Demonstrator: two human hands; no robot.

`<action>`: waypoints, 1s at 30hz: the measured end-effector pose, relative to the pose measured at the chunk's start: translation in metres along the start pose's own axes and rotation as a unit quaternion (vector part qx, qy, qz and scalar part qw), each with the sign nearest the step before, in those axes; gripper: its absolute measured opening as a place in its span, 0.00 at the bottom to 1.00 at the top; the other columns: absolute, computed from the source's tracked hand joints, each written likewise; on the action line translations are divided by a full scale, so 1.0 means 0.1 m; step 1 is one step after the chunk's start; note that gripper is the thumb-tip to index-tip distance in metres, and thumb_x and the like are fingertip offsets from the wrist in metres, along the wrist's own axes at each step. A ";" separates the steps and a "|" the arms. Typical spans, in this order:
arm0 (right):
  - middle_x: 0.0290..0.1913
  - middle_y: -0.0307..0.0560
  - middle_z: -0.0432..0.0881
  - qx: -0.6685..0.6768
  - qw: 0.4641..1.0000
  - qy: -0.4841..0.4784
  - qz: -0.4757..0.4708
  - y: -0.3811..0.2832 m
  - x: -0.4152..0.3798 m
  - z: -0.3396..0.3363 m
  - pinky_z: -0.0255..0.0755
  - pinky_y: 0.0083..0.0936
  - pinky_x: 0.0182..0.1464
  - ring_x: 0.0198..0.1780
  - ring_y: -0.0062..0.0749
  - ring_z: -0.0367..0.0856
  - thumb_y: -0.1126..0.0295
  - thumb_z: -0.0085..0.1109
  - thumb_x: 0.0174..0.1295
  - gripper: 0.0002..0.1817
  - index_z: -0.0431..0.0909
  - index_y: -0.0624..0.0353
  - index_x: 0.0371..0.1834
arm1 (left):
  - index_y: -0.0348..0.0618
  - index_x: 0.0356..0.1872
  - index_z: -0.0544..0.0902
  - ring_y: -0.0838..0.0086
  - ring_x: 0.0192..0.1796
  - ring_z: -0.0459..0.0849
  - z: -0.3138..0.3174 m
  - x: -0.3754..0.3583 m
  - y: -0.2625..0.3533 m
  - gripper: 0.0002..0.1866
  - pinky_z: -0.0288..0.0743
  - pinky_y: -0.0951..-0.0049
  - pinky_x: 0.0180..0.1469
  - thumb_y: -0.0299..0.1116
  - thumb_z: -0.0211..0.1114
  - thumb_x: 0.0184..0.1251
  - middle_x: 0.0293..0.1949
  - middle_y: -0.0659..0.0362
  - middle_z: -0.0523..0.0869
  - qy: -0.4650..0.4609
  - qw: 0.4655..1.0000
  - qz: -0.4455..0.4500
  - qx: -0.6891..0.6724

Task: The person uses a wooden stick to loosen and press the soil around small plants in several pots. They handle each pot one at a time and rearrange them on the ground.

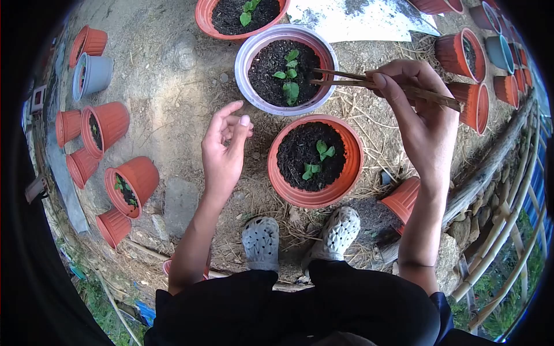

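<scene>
Between the fingers of my right hand (424,109) is a forked wooden stick (358,81), like tongs. Its two tips reach over the right rim of a whitish-purple pot (243,83), where dark soil holds a small green seedling (291,91). My left hand (224,147) hovers over the ground, left of and below that pot, fingers loosely curled but apart, holding nothing. Nearest my feet is an orange pot (277,184) with soil and small green seedlings (325,150). Another orange pot (202,20) with a seedling stands at the top.
Several orange pots (138,173) and a grey-blue pot (95,75) are at the left. More pots (459,55) line the right, beside a log (490,161) and bamboo poles (508,230). A white sheet (358,23) lies at the top. My grey clogs (261,242) are below.
</scene>
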State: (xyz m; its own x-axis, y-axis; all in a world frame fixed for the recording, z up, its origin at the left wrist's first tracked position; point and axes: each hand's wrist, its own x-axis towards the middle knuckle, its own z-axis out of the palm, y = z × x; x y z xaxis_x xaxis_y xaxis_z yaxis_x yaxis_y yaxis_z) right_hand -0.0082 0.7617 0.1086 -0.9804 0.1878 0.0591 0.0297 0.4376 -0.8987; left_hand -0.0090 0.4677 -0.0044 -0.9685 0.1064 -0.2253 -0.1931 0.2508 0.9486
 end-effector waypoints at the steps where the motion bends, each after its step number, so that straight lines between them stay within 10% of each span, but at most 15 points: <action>1: 0.44 0.46 0.92 0.000 1.000 0.001 0.000 0.01 0.01 -0.01 0.85 0.25 0.56 0.51 0.25 0.91 0.75 0.67 0.74 0.07 0.86 0.66 0.50 | 0.35 0.67 0.79 0.78 0.46 0.86 0.00 0.00 0.02 0.18 0.81 0.75 0.52 0.32 0.64 0.84 0.45 0.56 0.88 0.000 1.000 0.000 0.000; 9: 0.40 0.44 0.93 -0.063 0.995 0.001 -0.072 -0.06 -0.01 -0.03 0.87 0.26 0.48 0.45 0.27 0.94 0.73 0.68 0.73 0.07 0.86 0.63 0.48 | 0.34 0.75 0.76 0.53 0.81 0.69 -0.02 0.06 0.09 0.27 0.70 0.55 0.77 0.33 0.67 0.79 0.81 0.46 0.68 -0.037 0.931 0.215 0.293; 30: 0.45 0.46 0.94 -0.033 0.990 0.021 -0.133 0.18 0.14 0.30 0.88 0.27 0.49 0.51 0.32 0.94 0.71 0.68 0.74 0.08 0.87 0.61 0.51 | 0.44 0.79 0.73 0.47 0.80 0.70 -0.05 0.05 0.11 0.32 0.68 0.50 0.80 0.35 0.69 0.76 0.85 0.49 0.61 -0.065 0.931 0.185 0.308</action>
State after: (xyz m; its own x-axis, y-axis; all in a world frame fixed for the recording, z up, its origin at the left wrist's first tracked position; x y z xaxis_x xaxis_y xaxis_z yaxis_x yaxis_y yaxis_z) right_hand -0.0268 0.7460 0.0807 -0.9464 0.0927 0.3095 -0.2153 0.5333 -0.8181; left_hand -0.0166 0.4663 0.0061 -0.9156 0.4011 0.0278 0.3153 0.6735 0.6686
